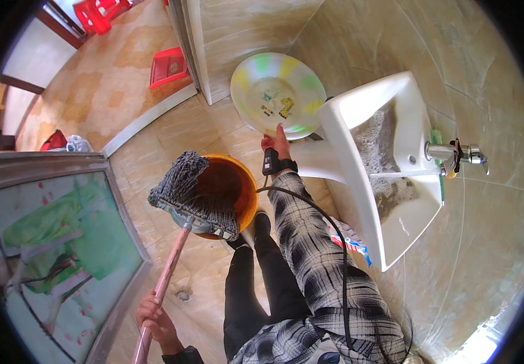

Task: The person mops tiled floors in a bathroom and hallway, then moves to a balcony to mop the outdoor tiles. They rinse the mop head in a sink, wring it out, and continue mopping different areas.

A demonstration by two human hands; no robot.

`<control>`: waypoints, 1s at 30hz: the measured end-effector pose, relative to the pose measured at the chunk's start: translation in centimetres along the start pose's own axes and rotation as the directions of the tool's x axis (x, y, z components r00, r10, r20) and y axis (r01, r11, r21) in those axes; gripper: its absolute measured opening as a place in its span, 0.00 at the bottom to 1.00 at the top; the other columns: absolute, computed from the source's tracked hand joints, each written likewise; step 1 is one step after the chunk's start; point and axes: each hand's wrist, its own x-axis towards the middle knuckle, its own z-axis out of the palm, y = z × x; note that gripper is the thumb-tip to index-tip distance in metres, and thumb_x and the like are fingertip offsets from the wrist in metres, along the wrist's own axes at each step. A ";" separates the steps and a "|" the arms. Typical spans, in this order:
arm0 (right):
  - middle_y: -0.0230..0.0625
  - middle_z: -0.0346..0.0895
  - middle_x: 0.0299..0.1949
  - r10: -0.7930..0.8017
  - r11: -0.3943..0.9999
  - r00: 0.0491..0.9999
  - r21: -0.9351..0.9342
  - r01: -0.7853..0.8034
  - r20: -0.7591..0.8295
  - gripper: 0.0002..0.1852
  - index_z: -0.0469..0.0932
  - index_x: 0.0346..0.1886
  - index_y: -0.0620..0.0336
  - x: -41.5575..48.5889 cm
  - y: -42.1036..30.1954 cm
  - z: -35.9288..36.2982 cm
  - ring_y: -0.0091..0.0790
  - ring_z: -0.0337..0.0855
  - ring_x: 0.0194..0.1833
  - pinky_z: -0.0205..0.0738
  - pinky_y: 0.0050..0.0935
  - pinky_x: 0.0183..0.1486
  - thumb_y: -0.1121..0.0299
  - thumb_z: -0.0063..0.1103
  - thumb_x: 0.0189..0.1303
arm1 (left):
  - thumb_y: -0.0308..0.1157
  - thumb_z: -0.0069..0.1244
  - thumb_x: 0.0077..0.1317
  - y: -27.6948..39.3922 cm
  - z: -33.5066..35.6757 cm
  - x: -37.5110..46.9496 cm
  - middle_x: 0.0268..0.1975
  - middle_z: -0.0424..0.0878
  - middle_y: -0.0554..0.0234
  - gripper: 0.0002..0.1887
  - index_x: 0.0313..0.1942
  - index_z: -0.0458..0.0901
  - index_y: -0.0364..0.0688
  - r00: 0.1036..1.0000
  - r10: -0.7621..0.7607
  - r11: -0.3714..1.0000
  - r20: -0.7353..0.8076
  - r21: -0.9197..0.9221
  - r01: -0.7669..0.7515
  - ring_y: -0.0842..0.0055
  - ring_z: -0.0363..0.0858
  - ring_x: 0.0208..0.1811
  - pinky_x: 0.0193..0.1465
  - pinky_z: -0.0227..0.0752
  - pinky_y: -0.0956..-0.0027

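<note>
My left hand (155,318) is wrapped around the pink handle (172,259) of a mop. Grey and shaggy, the mop head (180,175) lies across the near left rim of an orange bucket (249,193), with part of it hanging inside. With its thumb over the near rim, my right hand (280,144) grips a round plastic basin (262,82) patterned in green and yellow. Cartoon figures decorate the basin's bottom. To its right, a white washbasin (405,223) contains foamy grey water (375,141). A stream runs into it from the chrome tap (448,152).
On the left stands a framed door with a green floral panel (62,236). Beyond the threshold (148,120) are a red dustpan (168,68) and a red plastic stool (98,13). A black cable (321,211) runs along my right sleeve. A floor drain (183,295) lies near my legs.
</note>
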 end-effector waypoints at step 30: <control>0.34 0.77 0.32 0.323 0.932 0.884 -0.274 -0.236 0.337 0.12 0.71 0.48 0.60 -47.8 -20.9 -4.2 0.21 0.70 0.20 0.67 0.16 0.20 0.66 0.52 0.64 | 0.34 0.51 0.70 4.9 -2.3 3.9 0.37 0.80 0.66 0.09 0.32 0.78 0.39 0.963 -0.135 0.962 0.232 0.264 0.071 0.76 0.77 0.46 0.55 0.66 0.71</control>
